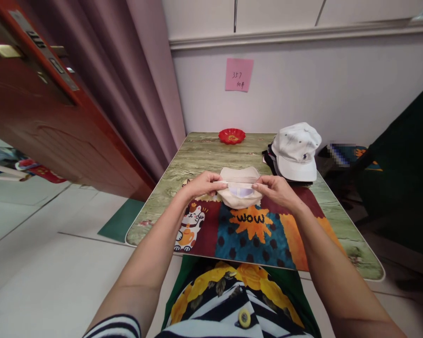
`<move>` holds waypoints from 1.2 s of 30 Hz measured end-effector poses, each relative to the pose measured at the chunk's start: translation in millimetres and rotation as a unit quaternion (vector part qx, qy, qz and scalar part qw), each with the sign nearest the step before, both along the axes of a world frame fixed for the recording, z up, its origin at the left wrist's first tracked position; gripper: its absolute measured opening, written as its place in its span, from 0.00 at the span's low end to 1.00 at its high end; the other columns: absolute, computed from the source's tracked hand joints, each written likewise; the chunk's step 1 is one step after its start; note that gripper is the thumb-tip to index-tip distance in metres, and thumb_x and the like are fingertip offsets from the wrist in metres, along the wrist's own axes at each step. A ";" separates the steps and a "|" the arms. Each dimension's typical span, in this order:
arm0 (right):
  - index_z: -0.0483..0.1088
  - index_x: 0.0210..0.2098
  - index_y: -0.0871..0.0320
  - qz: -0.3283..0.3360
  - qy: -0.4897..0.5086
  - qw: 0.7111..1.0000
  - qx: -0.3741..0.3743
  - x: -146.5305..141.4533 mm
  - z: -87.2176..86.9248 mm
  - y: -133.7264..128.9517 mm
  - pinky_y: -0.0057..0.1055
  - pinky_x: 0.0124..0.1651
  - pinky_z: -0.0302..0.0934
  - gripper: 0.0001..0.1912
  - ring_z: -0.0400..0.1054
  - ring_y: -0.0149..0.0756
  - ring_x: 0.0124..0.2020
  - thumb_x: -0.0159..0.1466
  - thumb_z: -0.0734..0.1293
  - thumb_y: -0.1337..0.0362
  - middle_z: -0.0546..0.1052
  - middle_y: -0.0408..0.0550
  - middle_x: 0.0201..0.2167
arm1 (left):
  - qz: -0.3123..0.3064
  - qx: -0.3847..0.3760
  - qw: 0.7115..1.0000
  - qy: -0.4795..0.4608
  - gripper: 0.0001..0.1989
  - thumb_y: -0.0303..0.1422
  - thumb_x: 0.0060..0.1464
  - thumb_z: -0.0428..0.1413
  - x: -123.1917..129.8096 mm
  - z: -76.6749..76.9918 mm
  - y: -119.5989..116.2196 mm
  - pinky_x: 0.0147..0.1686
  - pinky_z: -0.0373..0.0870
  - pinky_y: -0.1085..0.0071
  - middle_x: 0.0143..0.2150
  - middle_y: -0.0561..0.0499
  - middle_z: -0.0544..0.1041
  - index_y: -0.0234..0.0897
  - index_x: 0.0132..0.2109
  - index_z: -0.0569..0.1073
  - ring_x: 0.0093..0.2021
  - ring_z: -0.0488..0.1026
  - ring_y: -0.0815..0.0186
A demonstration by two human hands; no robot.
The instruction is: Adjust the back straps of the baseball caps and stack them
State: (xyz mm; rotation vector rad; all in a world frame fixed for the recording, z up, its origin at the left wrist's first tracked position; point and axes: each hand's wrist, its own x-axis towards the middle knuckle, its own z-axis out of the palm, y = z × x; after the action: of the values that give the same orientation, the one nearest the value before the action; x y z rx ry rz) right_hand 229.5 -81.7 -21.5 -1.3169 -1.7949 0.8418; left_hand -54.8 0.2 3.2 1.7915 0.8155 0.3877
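A cream-coloured cap [240, 201] is between my two hands over the patterned mat [254, 251]. Its inside faces me in part, with a pale lilac lining showing. My left hand [206, 183] pinches the cap's left edge between thumb and fingers. On the opposite edge, my right hand [273, 188] grips in the same way, thumb toward me. A white cap [298, 150] with a small dark emblem lies on top of a stack of darker caps [269, 159] just beyond my right hand.
A red scalloped dish [231, 136] sits at the back of the wood-patterned table [200, 150]. Behind it, a pink note [239, 75] is stuck to the wall. A brown door [66, 122] and mauve curtain [134, 61] stand left; a dark chair-like shape [402, 188] is at right.
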 end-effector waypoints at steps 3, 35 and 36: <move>0.75 0.29 0.58 -0.016 -0.019 1.000 0.006 -0.4 3.5 -3.7 0.30 0.30 0.59 0.22 0.65 0.34 0.26 0.65 0.67 0.45 0.73 0.43 0.23 | 0.029 0.005 0.999 0.017 0.22 0.51 0.50 0.64 -0.6 -2.6 -1.3 0.22 0.57 0.76 0.21 0.55 0.69 0.33 0.32 0.76 0.21 0.63 0.72; 0.78 0.40 0.54 -0.108 0.382 0.918 -0.014 7.3 29.0 2.6 0.42 0.44 0.71 0.17 0.76 0.46 0.39 0.56 0.75 0.51 0.82 0.48 0.36 | 0.134 -0.139 0.920 -0.340 0.18 0.40 0.49 0.69 -1.4 9.7 -10.4 0.44 0.74 0.68 0.40 0.44 0.84 0.33 0.44 0.82 0.40 0.80 0.61; 0.77 0.41 0.54 -0.106 0.402 0.909 -0.029 5.8 29.9 1.6 0.44 0.46 0.71 0.17 0.77 0.48 0.42 0.56 0.74 0.51 0.83 0.49 0.37 | 0.138 -0.154 0.912 -0.353 0.19 0.40 0.49 0.69 1.0 9.2 -12.5 0.46 0.74 0.67 0.41 0.44 0.84 0.33 0.45 0.81 0.42 0.80 0.59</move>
State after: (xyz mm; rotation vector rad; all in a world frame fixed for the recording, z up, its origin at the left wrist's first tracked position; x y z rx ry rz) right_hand 235.2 -80.1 8.4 -0.9567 -0.9655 1.1085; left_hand -53.9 -12.3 12.4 1.1101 0.5591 0.9683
